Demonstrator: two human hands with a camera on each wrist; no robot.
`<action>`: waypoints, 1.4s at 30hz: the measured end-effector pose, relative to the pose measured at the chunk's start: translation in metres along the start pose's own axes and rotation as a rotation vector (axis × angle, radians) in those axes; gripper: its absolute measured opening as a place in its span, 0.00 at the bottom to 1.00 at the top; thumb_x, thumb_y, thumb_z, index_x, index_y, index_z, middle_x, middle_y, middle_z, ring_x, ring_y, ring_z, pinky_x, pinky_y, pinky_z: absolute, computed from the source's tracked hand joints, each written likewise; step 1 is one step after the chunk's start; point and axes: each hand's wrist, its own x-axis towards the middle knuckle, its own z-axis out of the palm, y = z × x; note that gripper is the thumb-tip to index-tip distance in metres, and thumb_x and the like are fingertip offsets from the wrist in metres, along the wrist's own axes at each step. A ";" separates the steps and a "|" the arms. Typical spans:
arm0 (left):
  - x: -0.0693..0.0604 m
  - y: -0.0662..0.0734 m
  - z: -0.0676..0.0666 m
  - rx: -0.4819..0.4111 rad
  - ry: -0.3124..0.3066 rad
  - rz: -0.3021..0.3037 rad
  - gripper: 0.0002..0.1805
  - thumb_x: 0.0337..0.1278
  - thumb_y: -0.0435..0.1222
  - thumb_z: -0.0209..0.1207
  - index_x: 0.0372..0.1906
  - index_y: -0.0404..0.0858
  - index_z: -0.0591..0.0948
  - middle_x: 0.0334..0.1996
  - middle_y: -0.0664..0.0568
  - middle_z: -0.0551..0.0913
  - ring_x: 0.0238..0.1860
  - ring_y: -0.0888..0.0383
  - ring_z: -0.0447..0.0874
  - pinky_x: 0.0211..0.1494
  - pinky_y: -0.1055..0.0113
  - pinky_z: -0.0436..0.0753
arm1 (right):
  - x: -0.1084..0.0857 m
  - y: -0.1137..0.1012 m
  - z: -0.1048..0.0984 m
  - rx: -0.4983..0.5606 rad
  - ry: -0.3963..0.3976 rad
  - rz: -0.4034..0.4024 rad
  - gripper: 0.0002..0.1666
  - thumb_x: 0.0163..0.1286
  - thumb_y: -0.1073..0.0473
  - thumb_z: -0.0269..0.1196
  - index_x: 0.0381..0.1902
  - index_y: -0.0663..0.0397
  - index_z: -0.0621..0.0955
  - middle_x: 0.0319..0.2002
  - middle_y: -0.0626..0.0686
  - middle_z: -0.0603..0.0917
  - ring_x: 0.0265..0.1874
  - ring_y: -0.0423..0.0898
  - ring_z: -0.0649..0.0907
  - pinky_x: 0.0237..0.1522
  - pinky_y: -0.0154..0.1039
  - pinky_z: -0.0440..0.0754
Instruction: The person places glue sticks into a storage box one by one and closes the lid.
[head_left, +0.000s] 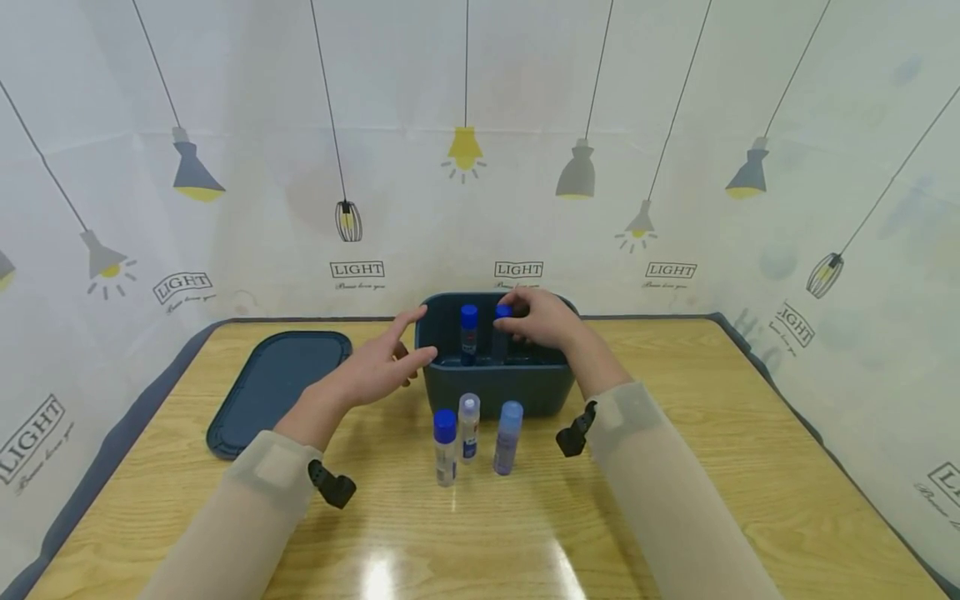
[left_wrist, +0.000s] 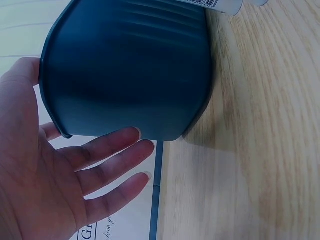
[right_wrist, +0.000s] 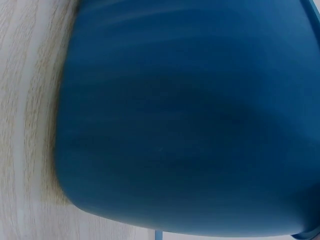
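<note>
A dark blue bin (head_left: 495,392) stands at the table's back, also filling much of the left wrist view (left_wrist: 125,70) and the right wrist view (right_wrist: 185,120). My left hand (head_left: 375,367) rests at its left end, fingers spread and relaxed, thumb at the rim; the same hand (left_wrist: 55,170) shows beside the bin's wall. Over the bin's right part, my right hand (head_left: 542,318) pinches the blue cap of a bottle (head_left: 501,337) inside. Another blue-capped bottle (head_left: 468,333) stands in the bin to its left. The right wrist view does not show the right hand.
In front of the bin stand a clear bottle with a dark blue cap (head_left: 446,450), a clear-capped bottle (head_left: 469,429) and a light blue-capped bottle (head_left: 507,439). A dark blue lid (head_left: 281,383) lies on the table's left. A printed cloth (head_left: 465,225) hangs behind.
</note>
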 end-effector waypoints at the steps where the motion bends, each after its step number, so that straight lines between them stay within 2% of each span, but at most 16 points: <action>1: 0.000 0.000 0.000 -0.002 0.000 -0.002 0.48 0.77 0.71 0.52 0.90 0.69 0.44 0.60 0.38 0.86 0.53 0.47 0.90 0.60 0.45 0.87 | 0.000 0.000 0.000 0.005 0.006 -0.001 0.26 0.79 0.48 0.70 0.68 0.51 0.81 0.59 0.59 0.87 0.45 0.52 0.91 0.47 0.45 0.89; 7: -0.001 0.001 0.000 -0.006 0.004 -0.004 0.47 0.78 0.69 0.52 0.90 0.70 0.44 0.59 0.39 0.87 0.54 0.45 0.91 0.60 0.45 0.87 | 0.001 0.000 -0.001 0.084 0.099 -0.050 0.27 0.79 0.45 0.70 0.67 0.53 0.82 0.62 0.58 0.87 0.45 0.52 0.89 0.48 0.46 0.90; 10: -0.001 0.002 0.000 -0.003 0.007 -0.001 0.47 0.78 0.69 0.52 0.90 0.70 0.44 0.58 0.41 0.87 0.53 0.46 0.91 0.60 0.46 0.87 | -0.002 -0.001 -0.005 0.162 0.203 -0.121 0.26 0.80 0.46 0.69 0.65 0.57 0.83 0.60 0.58 0.88 0.42 0.55 0.88 0.45 0.41 0.89; 14: -0.002 0.003 0.001 -0.005 0.008 0.002 0.47 0.78 0.69 0.52 0.90 0.70 0.43 0.56 0.43 0.87 0.53 0.46 0.91 0.60 0.46 0.87 | -0.012 -0.006 -0.017 0.308 0.361 -0.215 0.23 0.81 0.47 0.67 0.63 0.56 0.85 0.55 0.58 0.89 0.37 0.61 0.87 0.38 0.37 0.86; 16: -0.002 0.003 0.002 -0.008 0.008 0.003 0.46 0.79 0.69 0.51 0.90 0.70 0.43 0.57 0.42 0.87 0.52 0.46 0.91 0.60 0.45 0.87 | -0.020 -0.009 -0.023 0.358 0.394 -0.236 0.22 0.81 0.46 0.67 0.62 0.54 0.85 0.53 0.56 0.89 0.35 0.60 0.87 0.38 0.36 0.85; 18: -0.003 0.003 0.002 -0.008 0.011 -0.001 0.46 0.79 0.69 0.51 0.90 0.70 0.43 0.57 0.41 0.87 0.51 0.47 0.91 0.60 0.45 0.87 | -0.029 -0.012 -0.026 0.367 0.383 -0.236 0.22 0.81 0.44 0.67 0.62 0.51 0.85 0.53 0.54 0.89 0.34 0.55 0.87 0.38 0.37 0.86; 21: -0.003 0.001 0.001 -0.007 0.007 0.001 0.46 0.79 0.69 0.51 0.90 0.70 0.43 0.58 0.39 0.87 0.51 0.47 0.91 0.60 0.45 0.87 | -0.046 -0.014 -0.027 0.350 0.319 -0.225 0.22 0.82 0.43 0.66 0.63 0.49 0.85 0.52 0.51 0.88 0.34 0.51 0.87 0.39 0.38 0.86; 28: -0.002 0.001 0.000 -0.015 -0.007 0.007 0.47 0.77 0.71 0.51 0.90 0.71 0.43 0.60 0.37 0.87 0.52 0.47 0.90 0.60 0.44 0.86 | -0.090 -0.009 -0.019 0.342 0.183 -0.189 0.18 0.82 0.46 0.67 0.61 0.48 0.85 0.45 0.53 0.88 0.40 0.62 0.87 0.40 0.47 0.88; 31: -0.002 0.002 -0.001 -0.015 -0.011 0.001 0.47 0.77 0.71 0.52 0.90 0.71 0.44 0.60 0.37 0.87 0.53 0.46 0.90 0.60 0.45 0.86 | -0.106 -0.005 -0.014 0.327 0.137 -0.175 0.17 0.83 0.45 0.67 0.60 0.44 0.86 0.47 0.53 0.88 0.40 0.61 0.87 0.41 0.50 0.88; 36: -0.003 0.003 -0.003 -0.005 -0.010 -0.002 0.47 0.77 0.71 0.52 0.89 0.71 0.44 0.60 0.38 0.87 0.53 0.47 0.90 0.60 0.45 0.86 | -0.126 0.001 -0.003 0.294 0.070 -0.212 0.14 0.83 0.48 0.67 0.59 0.45 0.86 0.51 0.61 0.89 0.38 0.58 0.87 0.35 0.42 0.86; 39: -0.003 0.003 -0.003 0.005 -0.006 -0.006 0.47 0.76 0.71 0.52 0.89 0.71 0.44 0.59 0.38 0.87 0.52 0.48 0.90 0.59 0.46 0.86 | -0.135 0.002 0.004 0.279 0.021 -0.229 0.13 0.83 0.50 0.67 0.60 0.44 0.85 0.52 0.59 0.89 0.38 0.58 0.88 0.35 0.40 0.85; 42: -0.003 0.003 -0.003 0.014 -0.001 -0.009 0.47 0.76 0.71 0.52 0.89 0.71 0.45 0.57 0.39 0.88 0.51 0.48 0.90 0.57 0.48 0.85 | -0.142 0.003 0.011 0.273 -0.036 -0.225 0.15 0.82 0.51 0.67 0.62 0.44 0.84 0.54 0.53 0.89 0.39 0.57 0.88 0.39 0.40 0.87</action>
